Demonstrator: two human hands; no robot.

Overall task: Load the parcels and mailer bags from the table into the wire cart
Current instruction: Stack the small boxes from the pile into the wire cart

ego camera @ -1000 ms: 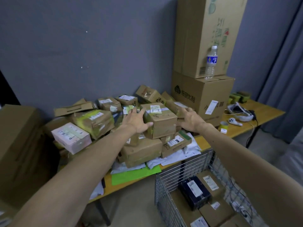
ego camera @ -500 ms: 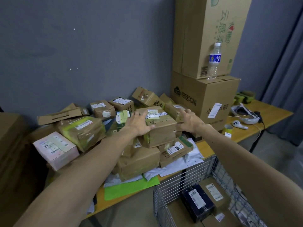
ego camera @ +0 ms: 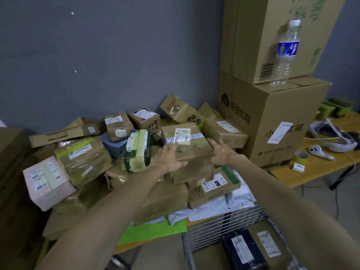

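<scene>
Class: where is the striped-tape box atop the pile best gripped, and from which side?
Clamp the striped-tape box by its left and right faces from the front, as left hand and right hand do: wide, topmost, sides exposed.

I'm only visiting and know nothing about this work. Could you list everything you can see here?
taped parcel: one, brown, top of the heap, between both hands
other parcels: many, mostly brown, heaped on the table
pink box: one, pink, left edge of the heap
mailer bags: a few, white, under the heap
big cartons: two, brown, stacked at right by the wall
water bottle: one, clear with blue label, on the lower carton
headset: one, white, on the table at right
tape roll: one, yellow-green, near the headset
wire cart: one, silver, in front of the table, parcels inside
table: one, yellow wood
left hand: grips the taped parcel's left side
right hand: grips its right side
</scene>
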